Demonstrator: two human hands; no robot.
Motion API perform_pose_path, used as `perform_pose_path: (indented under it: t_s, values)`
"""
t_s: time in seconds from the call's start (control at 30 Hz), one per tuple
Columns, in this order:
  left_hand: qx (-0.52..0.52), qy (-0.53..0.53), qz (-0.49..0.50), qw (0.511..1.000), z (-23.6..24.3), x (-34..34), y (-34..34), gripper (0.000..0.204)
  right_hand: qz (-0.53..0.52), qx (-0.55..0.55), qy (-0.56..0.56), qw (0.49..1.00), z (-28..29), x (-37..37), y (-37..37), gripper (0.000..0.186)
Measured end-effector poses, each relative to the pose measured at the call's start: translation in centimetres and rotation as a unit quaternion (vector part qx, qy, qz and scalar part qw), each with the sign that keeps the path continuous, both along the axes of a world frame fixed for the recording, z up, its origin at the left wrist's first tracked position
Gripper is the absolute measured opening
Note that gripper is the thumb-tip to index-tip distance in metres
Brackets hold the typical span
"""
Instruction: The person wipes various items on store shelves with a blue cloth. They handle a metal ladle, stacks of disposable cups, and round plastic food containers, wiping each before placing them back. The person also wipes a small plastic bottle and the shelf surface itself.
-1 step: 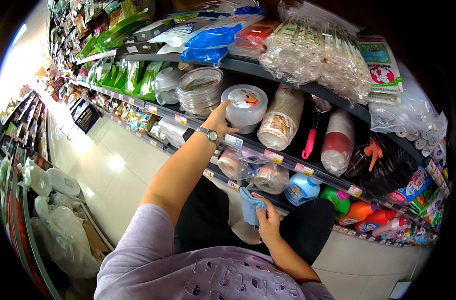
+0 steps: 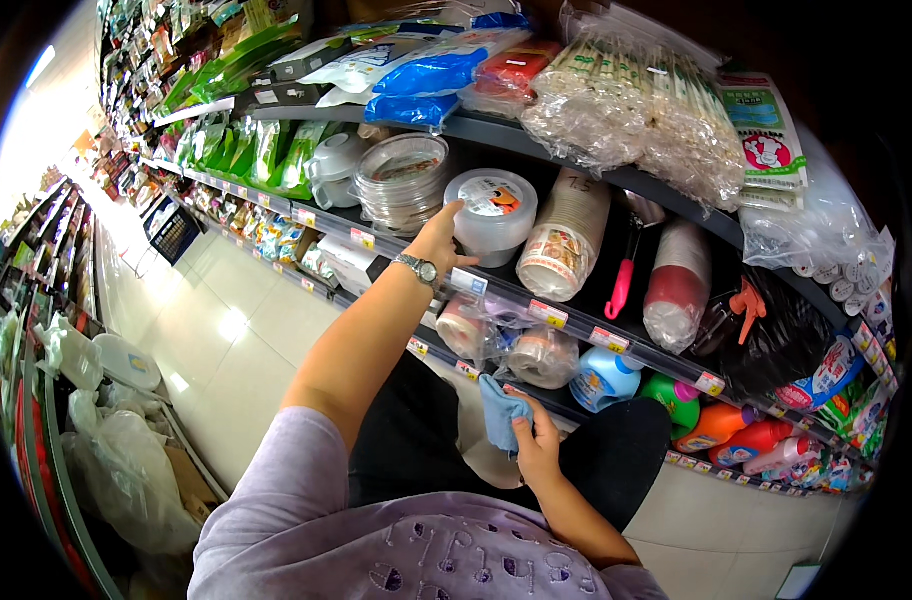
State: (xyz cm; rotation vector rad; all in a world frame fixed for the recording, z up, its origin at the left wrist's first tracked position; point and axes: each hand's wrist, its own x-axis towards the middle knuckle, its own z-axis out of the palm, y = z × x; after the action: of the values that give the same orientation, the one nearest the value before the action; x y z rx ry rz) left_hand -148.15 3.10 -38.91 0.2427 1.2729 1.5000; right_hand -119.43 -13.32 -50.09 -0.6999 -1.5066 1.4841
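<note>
Two bare hands show here. The left hand [image 2: 436, 242] reaches to a dark shelf with price tags on its front edge [image 2: 598, 280], and a silver metal watch [image 2: 416, 268] is on its wrist. Its pointing finger and thumb are spread wide, right by the left side of a round, see-through plastic tub [image 2: 491, 222] with an orange picture on top. I can't see all the other fingers. The tub stands upright on the shelf, between a pile of round, clear plastic bowls [image 2: 403, 185] and a long stack of printed paper cups [image 2: 564, 240]. Next to the cups is a tool with a bright pink handle [image 2: 621, 288].

The right hand [image 2: 539, 440] is low, near the person's lap. Its fingers are closed around a soft, light blue cloth [image 2: 502, 412], and part of the cloth sticks up. On the lower shelf sits a blue plastic bottle [image 2: 604, 380].
</note>
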Motion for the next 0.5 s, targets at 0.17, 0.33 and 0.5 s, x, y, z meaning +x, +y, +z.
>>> perform_pose_path:
  t_s: [0.17,0.33,0.5]
  values:
    - [-0.003,0.040,-0.037,0.999,-0.6,-1.1,-0.1,0.084,0.004,-0.048,-0.011,0.999,0.0,0.0,-0.2,0.029]
    - [-0.001,0.075,0.042,0.996,-0.3,-1.2,-1.2,0.085,-0.008,-0.066,-0.016,0.998,-1.2,0.5,0.1,0.030]
    - [0.028,0.337,0.432,0.836,-3.9,-7.3,-0.8,0.044,-0.013,-0.055,-0.040,0.998,-1.2,0.8,0.2,0.028]
